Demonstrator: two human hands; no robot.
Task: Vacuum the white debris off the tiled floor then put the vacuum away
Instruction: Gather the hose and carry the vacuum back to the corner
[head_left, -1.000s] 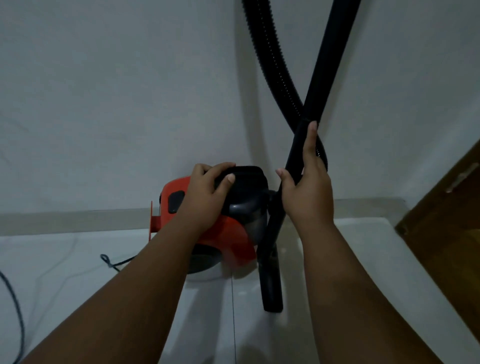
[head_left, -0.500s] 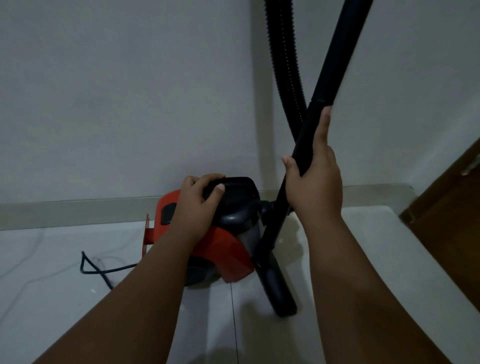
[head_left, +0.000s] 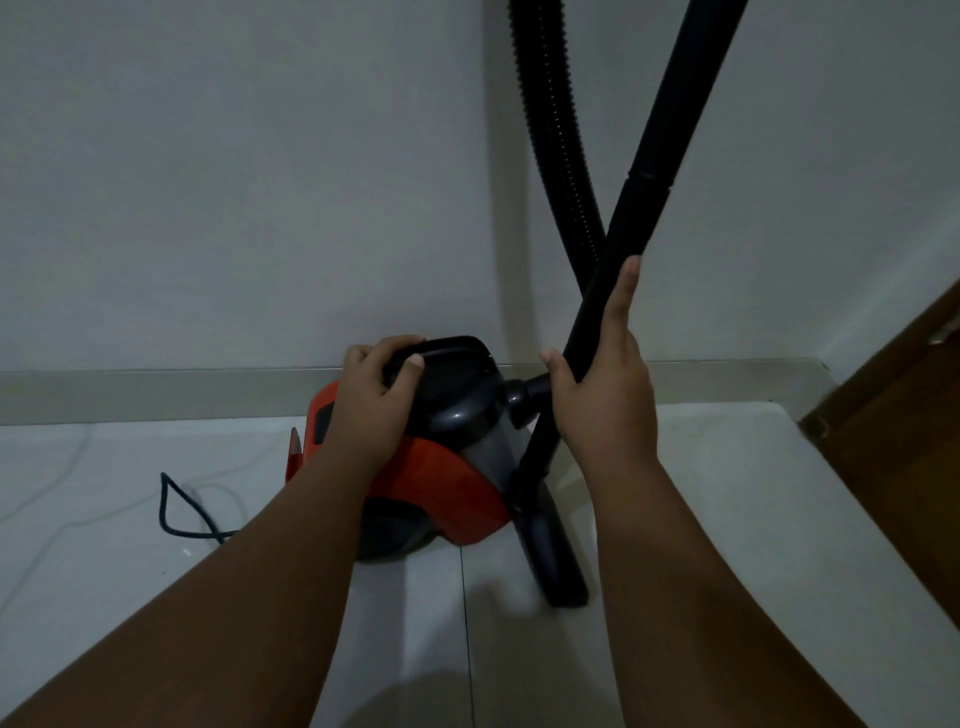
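Observation:
A red and black canister vacuum (head_left: 447, 488) stands on the white tiled floor (head_left: 727, 519) close to the wall. My left hand (head_left: 376, 402) grips its black top handle (head_left: 452, 374). My right hand (head_left: 605, 395) holds the rigid black wand (head_left: 649, 182), thumb on one side and index finger laid along the tube. The wand leans up to the right, and its nozzle (head_left: 558, 561) rests on the floor beside the canister. The ribbed black hose (head_left: 556, 130) rises behind the wand and crosses it.
A black power cord (head_left: 182, 514) loops on the floor left of the vacuum. A grey skirting (head_left: 156, 395) runs along the white wall. A brown wooden door (head_left: 904, 441) stands at the right edge. A tiny white speck (head_left: 187, 552) lies near the cord.
The wand has tilted further to the right and its nozzle has shifted right on the floor. My right hand has slid higher on the wand. The left hand stays on the handle.

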